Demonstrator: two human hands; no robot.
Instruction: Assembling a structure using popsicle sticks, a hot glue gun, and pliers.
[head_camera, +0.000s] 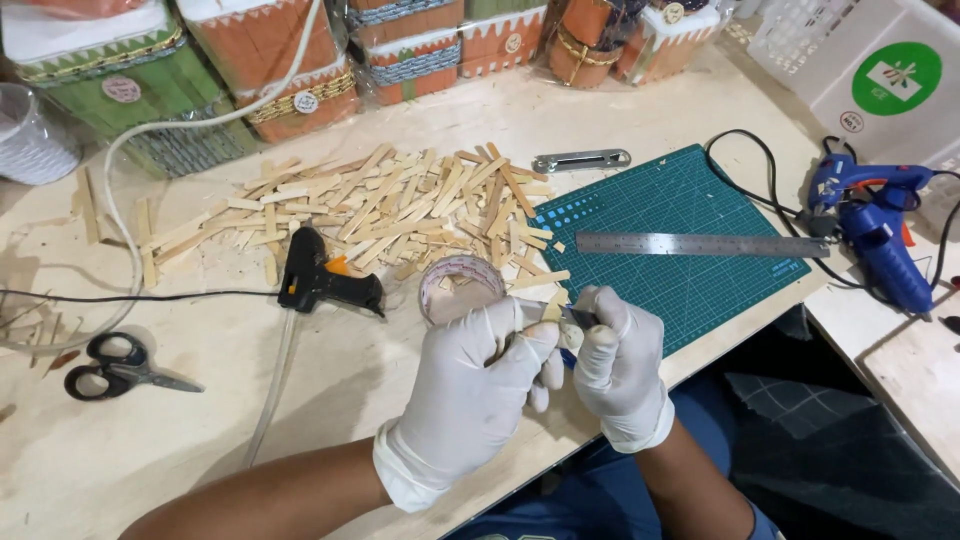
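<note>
Stick: a small wooden stick (551, 311) was between both gloved hands, at the near table edge, just before the green cutting mat (690, 215).
Axis: too hidden to tell.
Left hand (470, 395): fingers closed around the stick from the left.
Right hand (615, 360): closed on a small metal blade (578, 317), its tip touching the stick.
Nearer hand: both equal.
Around: tape roll (460, 285), stick pile (380, 205), black glue gun (320, 275).

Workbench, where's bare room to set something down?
Bare wood lies between the scissors and the left hand, below the black glue gun. The green mat is free below the steel ruler. The stick pile is crowded.
</note>
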